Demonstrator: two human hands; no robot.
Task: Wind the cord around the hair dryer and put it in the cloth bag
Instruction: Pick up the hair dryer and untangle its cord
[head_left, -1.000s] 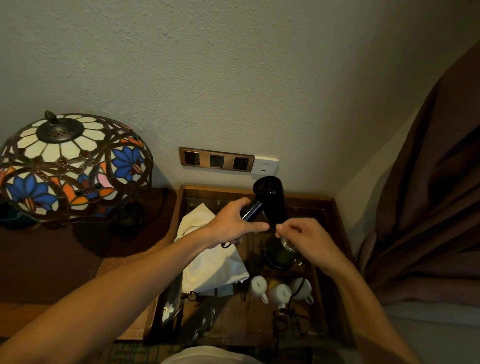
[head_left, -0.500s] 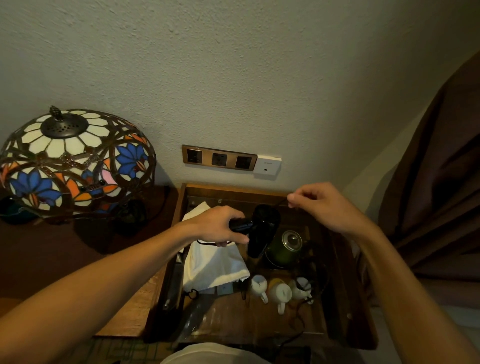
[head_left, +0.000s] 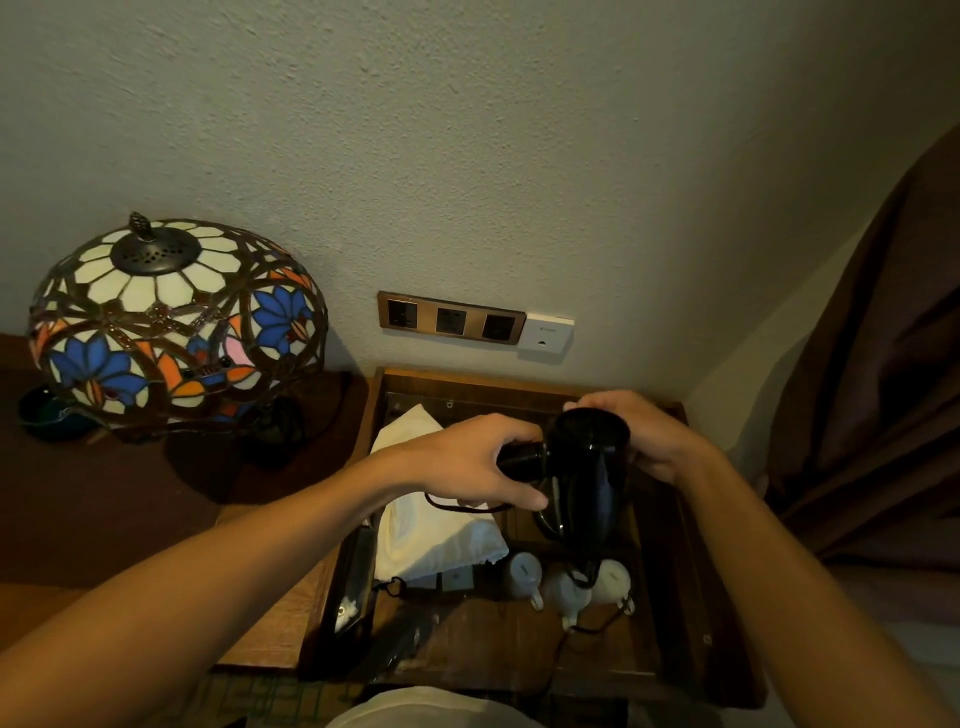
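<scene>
Your left hand (head_left: 485, 462) grips the hair dryer (head_left: 582, 478) handle; your right hand (head_left: 641, 436) cups its back. It hangs above the cups (head_left: 563, 577). The loose cord (head_left: 582, 618) could snag them.

Stained-glass lamp (head_left: 176, 322) at left on dark surface (head_left: 104, 509), blue and orange flowers in shade. Copper socket strip (head_left: 451, 318) on textured wall, white plate (head_left: 546, 332) just beside its right end. Wooden tray (head_left: 670, 613) below sockets. Three white cups (head_left: 563, 584) close together near tray's front. Brown curtain (head_left: 883, 395) at right.
</scene>
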